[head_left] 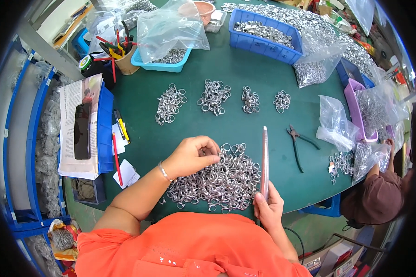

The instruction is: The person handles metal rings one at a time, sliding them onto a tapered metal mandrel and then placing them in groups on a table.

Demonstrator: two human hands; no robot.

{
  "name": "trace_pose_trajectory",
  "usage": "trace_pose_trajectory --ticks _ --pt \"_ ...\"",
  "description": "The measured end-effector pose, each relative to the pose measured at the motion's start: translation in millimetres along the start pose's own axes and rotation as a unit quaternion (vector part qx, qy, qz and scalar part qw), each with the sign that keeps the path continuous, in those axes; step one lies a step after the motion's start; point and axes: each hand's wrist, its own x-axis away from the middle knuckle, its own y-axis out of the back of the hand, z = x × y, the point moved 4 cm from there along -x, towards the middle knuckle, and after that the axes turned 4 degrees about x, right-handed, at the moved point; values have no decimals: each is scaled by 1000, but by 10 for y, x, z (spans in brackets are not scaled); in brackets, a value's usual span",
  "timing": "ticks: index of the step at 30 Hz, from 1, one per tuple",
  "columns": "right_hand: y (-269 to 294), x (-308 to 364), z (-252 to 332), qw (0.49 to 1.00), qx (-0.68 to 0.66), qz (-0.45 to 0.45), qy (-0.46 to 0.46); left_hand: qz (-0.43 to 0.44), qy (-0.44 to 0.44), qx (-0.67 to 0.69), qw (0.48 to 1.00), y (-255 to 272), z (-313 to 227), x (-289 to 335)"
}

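In front of me on the green table lies a large pile of silver metal rings (pixel 217 184). My left hand (pixel 194 157) is over the upper left edge of this pile, thumb and fingertips pinched together. Whatever sits between those fingertips is too small to make out. My right hand (pixel 269 207) grips the lower end of a tapered ring mandrel (pixel 265 161), which stands nearly upright beside the pile's right side with its narrow tip pointing away from me. No ring shows on the mandrel. Farther off, several smaller ring heaps (pixel 214 97) form a row.
Green-handled pliers (pixel 296 143) lie right of the mandrel. At the back are a blue bin (pixel 263 46) and a light-blue tray (pixel 162 67) of metal parts. A phone (pixel 82 131) rests on newspaper at left. Another person (pixel 376 194) sits at right, beside more rings (pixel 341 165).
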Motion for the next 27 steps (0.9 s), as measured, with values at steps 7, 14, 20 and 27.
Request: trace_pose_trajectory --ticks 7,14,20,27 --pt "-34 -66 -47 997 63 8 35 27 34 11 999 5 -20 162" --pt "-11 -42 -5 999 34 13 -5 30 66 232 970 6 91 192" --pt "30 -29 -20 996 75 0 55 45 69 55 995 -35 82 202" --pt "-33 -56 -23 989 98 7 107 -27 46 -39 998 -74 -31 214"
